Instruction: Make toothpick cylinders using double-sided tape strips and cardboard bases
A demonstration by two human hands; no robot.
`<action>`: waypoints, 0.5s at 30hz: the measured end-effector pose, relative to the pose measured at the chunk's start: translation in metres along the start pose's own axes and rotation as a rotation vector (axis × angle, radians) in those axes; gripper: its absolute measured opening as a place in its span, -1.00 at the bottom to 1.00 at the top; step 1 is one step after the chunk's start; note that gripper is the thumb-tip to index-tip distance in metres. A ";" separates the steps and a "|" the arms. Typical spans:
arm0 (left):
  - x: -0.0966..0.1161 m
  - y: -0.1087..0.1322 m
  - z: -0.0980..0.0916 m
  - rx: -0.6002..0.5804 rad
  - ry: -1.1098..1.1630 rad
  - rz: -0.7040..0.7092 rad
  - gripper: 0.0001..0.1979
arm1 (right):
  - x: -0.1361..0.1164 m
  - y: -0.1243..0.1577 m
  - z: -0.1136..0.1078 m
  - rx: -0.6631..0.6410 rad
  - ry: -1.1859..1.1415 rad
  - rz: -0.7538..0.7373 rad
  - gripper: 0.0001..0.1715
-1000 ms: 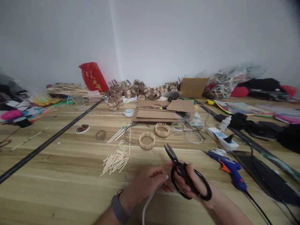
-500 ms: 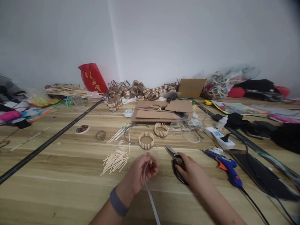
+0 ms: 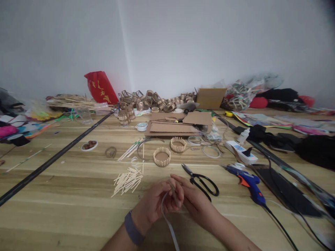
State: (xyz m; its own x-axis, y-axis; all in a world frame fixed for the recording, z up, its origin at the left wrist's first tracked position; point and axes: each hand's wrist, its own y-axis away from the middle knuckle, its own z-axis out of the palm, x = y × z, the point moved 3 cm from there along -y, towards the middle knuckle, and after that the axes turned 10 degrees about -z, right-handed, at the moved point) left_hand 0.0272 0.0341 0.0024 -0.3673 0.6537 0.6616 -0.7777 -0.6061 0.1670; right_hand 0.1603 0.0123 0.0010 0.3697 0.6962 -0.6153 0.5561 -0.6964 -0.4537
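Observation:
Fingers curled, my left hand (image 3: 159,200) grips a thin pale strip (image 3: 169,225) that loops down toward the bottom edge. My right hand (image 3: 195,200) meets it, its fingers pressed against the left fingers; whatever they hold there is hidden. Black-handled scissors (image 3: 201,181) lie on the table just beyond the right hand. Two round cardboard pieces edged with short sticks, the nearer one (image 3: 162,157) and the farther one (image 3: 178,144), sit ahead of the hands. A pile of short sticks (image 3: 127,180) lies left of them.
A blue glue gun (image 3: 247,181) with a black cord lies at the right, near a white power strip (image 3: 242,152). Cardboard sheets (image 3: 172,128) lie farther back. A small dish (image 3: 89,145) stands at the left. Small stick-sided pieces are heaped by the wall.
My right hand has let go of the scissors and moved left to my left hand. The scissors now lie on the table. The view has shifted slightly.

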 end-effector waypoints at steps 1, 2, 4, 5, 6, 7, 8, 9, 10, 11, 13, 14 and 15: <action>0.001 0.001 -0.001 -0.014 0.037 0.007 -0.75 | -0.003 -0.001 -0.001 -0.020 0.027 0.006 -0.62; 0.004 0.001 -0.002 -0.014 0.091 0.029 -0.73 | -0.005 -0.001 -0.006 -0.037 0.088 0.016 -0.58; 0.012 0.001 -0.007 0.027 0.216 0.108 -0.72 | -0.005 0.000 -0.023 -0.067 0.260 0.042 -0.52; 0.016 0.000 -0.010 0.059 0.273 0.150 -0.73 | -0.004 0.001 -0.036 -0.071 0.348 0.052 -0.49; 0.019 -0.001 -0.014 0.095 0.316 0.185 -0.74 | -0.001 0.002 -0.050 -0.074 0.408 0.068 -0.46; 0.022 -0.002 -0.016 0.133 0.347 0.209 -0.75 | 0.001 0.003 -0.066 -0.069 0.444 0.072 -0.44; 0.023 -0.003 -0.019 0.175 0.365 0.220 -0.77 | 0.005 0.005 -0.082 -0.049 0.473 0.111 -0.42; 0.024 -0.004 -0.021 0.221 0.372 0.223 -0.78 | 0.009 0.006 -0.100 0.003 0.497 0.161 -0.39; 0.024 -0.005 -0.022 0.267 0.371 0.217 -0.79 | 0.012 0.008 -0.117 0.065 0.518 0.222 -0.37; 0.023 -0.006 -0.023 0.312 0.354 0.205 -0.80 | 0.014 0.011 -0.133 0.113 0.541 0.270 -0.37; 0.021 -0.007 -0.023 0.387 0.295 0.182 -0.80 | 0.016 0.018 -0.163 0.215 0.646 0.368 -0.37; 0.020 -0.008 -0.023 0.411 0.262 0.175 -0.80 | 0.017 0.024 -0.178 0.277 0.709 0.433 -0.38; 0.018 -0.009 -0.023 0.426 0.233 0.174 -0.79 | 0.018 0.032 -0.194 0.349 0.765 0.497 -0.38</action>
State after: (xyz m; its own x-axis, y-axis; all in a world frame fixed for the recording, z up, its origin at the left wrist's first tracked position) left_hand 0.0157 0.0616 -0.0032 -0.6145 0.5806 0.5341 -0.4359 -0.8142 0.3836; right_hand 0.3289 0.0364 0.1001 0.9543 0.1489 -0.2591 0.0006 -0.8679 -0.4967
